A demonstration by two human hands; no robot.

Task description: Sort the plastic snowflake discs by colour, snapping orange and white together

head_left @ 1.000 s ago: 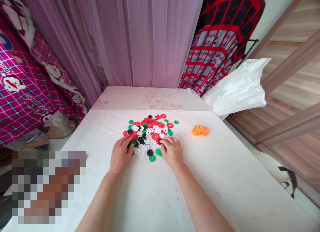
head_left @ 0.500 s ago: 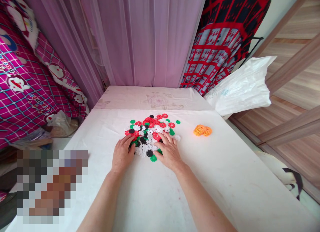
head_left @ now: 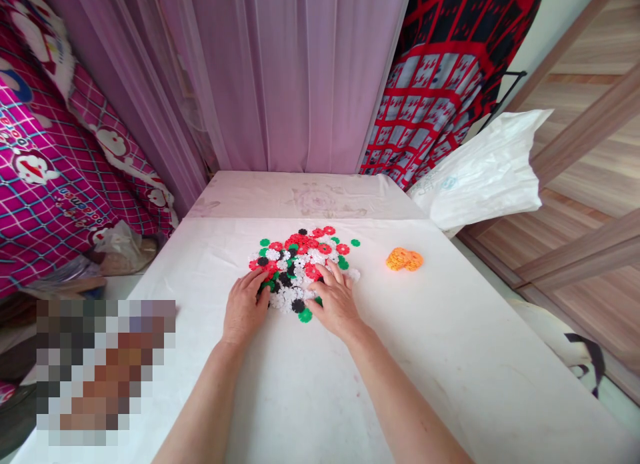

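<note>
A loose heap of plastic snowflake discs (head_left: pixel 299 271) in red, white, black and green lies on the white-covered table (head_left: pixel 300 397). My left hand (head_left: pixel 246 303) rests at the heap's near left edge, fingers spread over some discs. On the near right side, my right hand (head_left: pixel 336 301) lies with its fingers apart, touching discs. A green disc (head_left: pixel 305 315) sits by its thumb, next to a black disc (head_left: pixel 298 306). Discs under both palms are hidden. To the right, apart from the heap, is a small pile of orange discs (head_left: pixel 404 259).
Behind the table hangs a purple curtain (head_left: pixel 305 77). A white plastic bag (head_left: pixel 485 174) stands off the table's far right corner, before a wooden cabinet (head_left: pixel 595 157). Pink patterned cloth (head_left: pixel 65 171) hangs at left. A pixelated patch covers the lower left.
Both hands stay almost where they were on the heap, with at most a slight shift of the right fingers. The orange pile looks the same.
</note>
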